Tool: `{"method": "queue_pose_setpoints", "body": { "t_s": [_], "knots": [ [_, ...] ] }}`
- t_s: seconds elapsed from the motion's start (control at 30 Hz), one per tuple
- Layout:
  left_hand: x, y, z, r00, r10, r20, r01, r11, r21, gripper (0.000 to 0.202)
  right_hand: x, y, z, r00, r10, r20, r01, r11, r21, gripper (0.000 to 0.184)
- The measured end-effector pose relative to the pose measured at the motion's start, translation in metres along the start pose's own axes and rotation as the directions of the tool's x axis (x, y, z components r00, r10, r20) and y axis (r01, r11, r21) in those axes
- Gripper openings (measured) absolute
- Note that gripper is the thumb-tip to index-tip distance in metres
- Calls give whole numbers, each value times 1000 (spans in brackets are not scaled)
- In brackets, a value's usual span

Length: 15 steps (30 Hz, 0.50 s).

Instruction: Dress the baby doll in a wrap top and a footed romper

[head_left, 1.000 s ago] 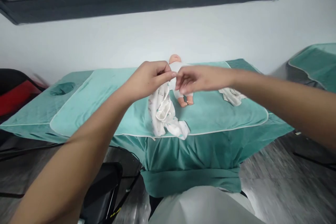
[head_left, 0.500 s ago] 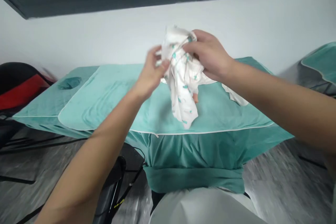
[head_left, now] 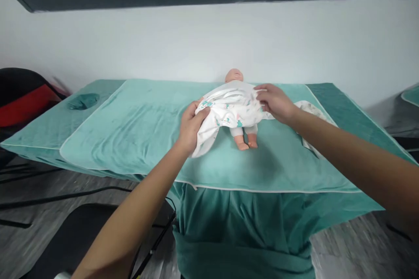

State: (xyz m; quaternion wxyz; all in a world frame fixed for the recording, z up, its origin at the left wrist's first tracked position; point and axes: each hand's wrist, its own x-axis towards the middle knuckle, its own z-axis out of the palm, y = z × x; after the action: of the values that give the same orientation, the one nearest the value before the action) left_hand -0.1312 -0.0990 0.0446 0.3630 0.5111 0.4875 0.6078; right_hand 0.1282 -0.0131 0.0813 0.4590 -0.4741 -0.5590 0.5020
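Note:
A doll [head_left: 234,75] lies on its back on the green bed cover, head toward the wall, bare feet toward me. Over its body is spread a white baby garment [head_left: 234,104] with small green prints, which hides its torso. My left hand [head_left: 190,126] grips the garment's left part between thumb and fingers, and a loose white flap hangs below it. At the garment's right edge, my right hand [head_left: 273,101] touches the cloth with its fingers apart and slightly bent.
The bed [head_left: 131,130] has a face hole [head_left: 84,101] at its left end. Another white printed cloth [head_left: 310,109] lies partly behind my right forearm. A black and red chair [head_left: 26,102] stands at left, and a black seat [head_left: 81,231] below my left arm.
The bunched garment, held up before, is now lowered and spread over the doll. Both hands have come down, the right one moving rightward. The doll's head and feet now show.

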Motion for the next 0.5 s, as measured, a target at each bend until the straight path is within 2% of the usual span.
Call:
{"method": "queue_pose_setpoints", "body": {
  "t_s": [0.07, 0.1, 0.13, 0.2, 0.27, 0.3, 0.33, 0.37, 0.43, 0.5],
  "knots": [
    [8, -30, 4, 986, -26, -167, 32, 999, 30, 22, 17, 28, -1, 999, 46, 29, -43, 994, -102, 37],
    [12, -46, 6, 978, -33, -206, 55, 993, 103, 22, 28, 40, -2, 999, 28, 42, -20, 987, -161, 37],
    [17, -59, 8, 980, -20, -198, 63, 975, 212, 23, 41, 50, -3, 999, -19, 43, 29, 974, -226, 35],
    [29, -79, 12, 990, 70, -121, -11, 901, 434, 33, 74, 67, -7, 990, -144, 3, 134, 913, -384, 35],
    [41, -88, 18, 987, 154, -51, -107, 854, 509, 41, 117, 81, -13, 961, -267, -69, 190, 822, -537, 43],
    [48, -90, 24, 989, 145, -38, -109, 870, 482, 41, 140, 86, -16, 945, -309, -103, 191, 780, -595, 49],
    [56, -89, 31, 998, 63, -25, -47, 908, 416, 39, 163, 91, -20, 934, -333, -129, 178, 746, -641, 54],
    [63, -89, 40, 997, -75, -5, 72, 940, 333, 35, 185, 96, -24, 932, -331, -146, 149, 718, -680, 59],
    [76, -88, 60, 929, -350, 120, 320, 923, 215, 32, 224, 104, -30, 957, -243, -162, 44, 669, -742, 64],
    [88, -90, 79, 851, -476, 224, 456, 880, 135, 35, 252, 111, -36, 988, -80, -133, -54, 626, -778, 68]
  ]
}}
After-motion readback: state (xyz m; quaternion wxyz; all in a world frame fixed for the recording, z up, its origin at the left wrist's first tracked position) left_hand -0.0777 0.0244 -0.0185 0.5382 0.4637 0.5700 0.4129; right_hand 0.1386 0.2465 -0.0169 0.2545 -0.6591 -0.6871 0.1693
